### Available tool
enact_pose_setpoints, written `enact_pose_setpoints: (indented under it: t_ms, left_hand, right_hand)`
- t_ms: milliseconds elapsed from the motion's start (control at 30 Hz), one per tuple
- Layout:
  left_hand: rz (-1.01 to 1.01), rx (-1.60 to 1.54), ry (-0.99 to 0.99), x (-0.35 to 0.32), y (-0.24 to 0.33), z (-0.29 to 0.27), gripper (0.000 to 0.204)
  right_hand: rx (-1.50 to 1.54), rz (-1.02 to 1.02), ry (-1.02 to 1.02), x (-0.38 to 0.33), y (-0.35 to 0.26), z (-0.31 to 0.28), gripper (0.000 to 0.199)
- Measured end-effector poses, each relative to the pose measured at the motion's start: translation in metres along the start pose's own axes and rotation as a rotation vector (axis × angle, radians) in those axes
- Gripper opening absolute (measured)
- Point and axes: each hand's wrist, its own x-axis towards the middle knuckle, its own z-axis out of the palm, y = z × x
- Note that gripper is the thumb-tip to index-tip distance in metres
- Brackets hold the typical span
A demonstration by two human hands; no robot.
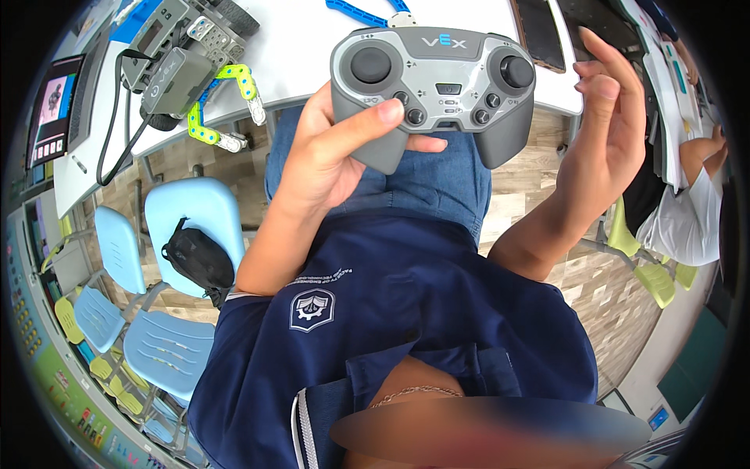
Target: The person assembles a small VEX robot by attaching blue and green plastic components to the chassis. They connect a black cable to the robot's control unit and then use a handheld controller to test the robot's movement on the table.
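Note:
A grey two-stick game controller (pixel 449 86) is held up in front of me, over my lap and the table's near edge. Its left grip sits in my left hand (pixel 336 141), the thumb lying across the face by the small round buttons and a finger showing below. My right hand (pixel 609 125) is raised to the right of the controller, apart from it. Its fingers are slightly bent, with nothing in them. At the far left of the table stands a wheeled robot (pixel 191 66) with a grey block, a black cable and a lime-green claw.
The white table (pixel 293 47) carries a dark phone (pixel 539 35), a blue plastic piece (pixel 359 12) and, at the left, a laptop (pixel 58 109). A black bag (pixel 199 258) lies on a light-blue chair (pixel 191 203). Another person (pixel 687 211) sits at the right.

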Motion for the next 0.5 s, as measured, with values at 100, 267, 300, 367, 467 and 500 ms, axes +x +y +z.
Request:
enact_pose_setpoints:
  t_ms: [100,267,300,367,467,500]
  left_hand:
    - [-0.003,0.128,-0.027,0.003,-0.001,-0.003,0.065]
    - [-0.032,0.181,0.063,0.008,-0.006,-0.003,0.057]
    - [-0.028,0.234,0.071,0.008,-0.004,-0.004,0.055]
    - [-0.058,0.257,0.11,0.014,-0.002,-0.008,0.047]
    - [0.017,0.292,0.144,0.028,-0.002,-0.012,0.043]
    - [0.086,0.322,0.155,0.037,-0.004,-0.013,0.044]
  right_hand:
    - [0.45,0.414,0.095,-0.021,0.016,0.015,0.039]
    - [0.933,0.651,-0.061,-0.043,0.019,0.045,0.049]
    - [0.995,0.705,-0.081,-0.043,0.019,0.046,0.049]
    - [1.064,0.746,-0.093,-0.037,0.022,0.047,0.051]
    - [1.071,0.689,-0.02,-0.022,0.039,0.059,0.053]
    - [1.069,0.654,0.039,-0.019,0.045,0.067,0.053]
